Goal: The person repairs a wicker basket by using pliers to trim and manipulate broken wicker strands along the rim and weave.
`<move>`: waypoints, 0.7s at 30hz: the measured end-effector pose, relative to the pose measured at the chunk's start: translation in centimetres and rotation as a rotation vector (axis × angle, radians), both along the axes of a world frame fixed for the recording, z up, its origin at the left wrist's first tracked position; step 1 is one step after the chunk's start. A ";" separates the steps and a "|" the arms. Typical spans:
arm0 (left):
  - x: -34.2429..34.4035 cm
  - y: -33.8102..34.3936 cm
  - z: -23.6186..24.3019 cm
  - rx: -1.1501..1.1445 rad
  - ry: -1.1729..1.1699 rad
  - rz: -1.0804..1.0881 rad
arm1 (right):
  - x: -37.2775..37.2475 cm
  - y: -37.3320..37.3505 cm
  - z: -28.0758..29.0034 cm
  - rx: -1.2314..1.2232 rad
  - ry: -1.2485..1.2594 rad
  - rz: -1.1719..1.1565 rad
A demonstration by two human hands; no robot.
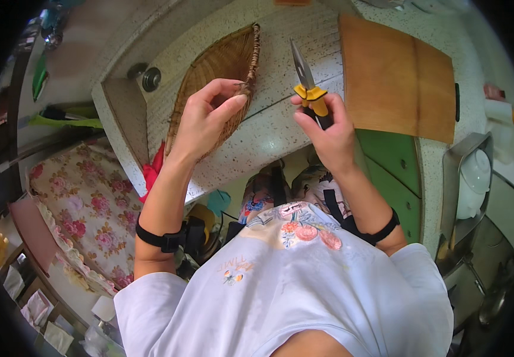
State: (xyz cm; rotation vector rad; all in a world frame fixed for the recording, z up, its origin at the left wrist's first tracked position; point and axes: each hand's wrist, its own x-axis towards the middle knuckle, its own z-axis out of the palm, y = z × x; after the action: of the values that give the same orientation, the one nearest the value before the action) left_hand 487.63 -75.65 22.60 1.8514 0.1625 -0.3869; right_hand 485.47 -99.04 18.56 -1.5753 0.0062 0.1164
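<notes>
My left hand (pixel 214 113) pinches at the braided rim of an oval wicker basket (pixel 200 68), which lies tilted on a speckled stone counter (pixel 295 122); a small strand shows by the fingertips, too small to make out clearly. In my right hand (pixel 331 134) is a pair of long-nosed pliers (pixel 305 77) with yellow and black handles, its jaws pointing away from me, to the right of the basket.
A wooden board (pixel 396 77) lies at the right, above green cabinet doors (pixel 387 184). Red cloth (pixel 153 172) hangs by the counter's left edge, near a floral cover (pixel 90 208). A metal drain (pixel 150 78) sits behind the basket. White bowls (pixel 474 184) stand in a steel tray.
</notes>
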 end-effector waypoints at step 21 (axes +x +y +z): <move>0.1 9.2 4.5 -0.313 -0.081 0.204 | 2.7 5.2 4.1 -0.208 -0.345 0.236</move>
State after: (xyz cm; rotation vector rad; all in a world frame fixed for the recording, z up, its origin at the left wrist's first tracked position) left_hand 487.72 -66.42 27.05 1.5231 0.2201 -0.1824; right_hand 488.19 -93.79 22.67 -1.7828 -0.4513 0.0277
